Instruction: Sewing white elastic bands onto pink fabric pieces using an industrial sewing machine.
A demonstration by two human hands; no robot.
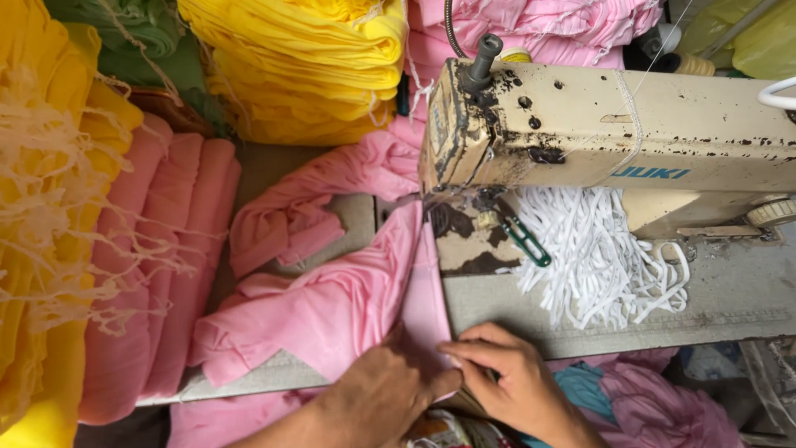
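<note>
A pink piece of cloth lies across the sewing table and runs up under the needle end of a worn cream sewing machine. My left hand presses flat on the cloth's near edge, fingers together. My right hand sits beside it at the table's front edge, thumb and fingers pinching the same pink edge where the two hands meet. A narrow folded strip of the pink cloth leads from my hands straight to the presser foot.
A heap of white elastic cords and green thread snips lie under the machine arm. Folded yellow cloth, rolled salmon cloth and fringed yellow fabric crowd the left. More pink fabric hangs below the table's front.
</note>
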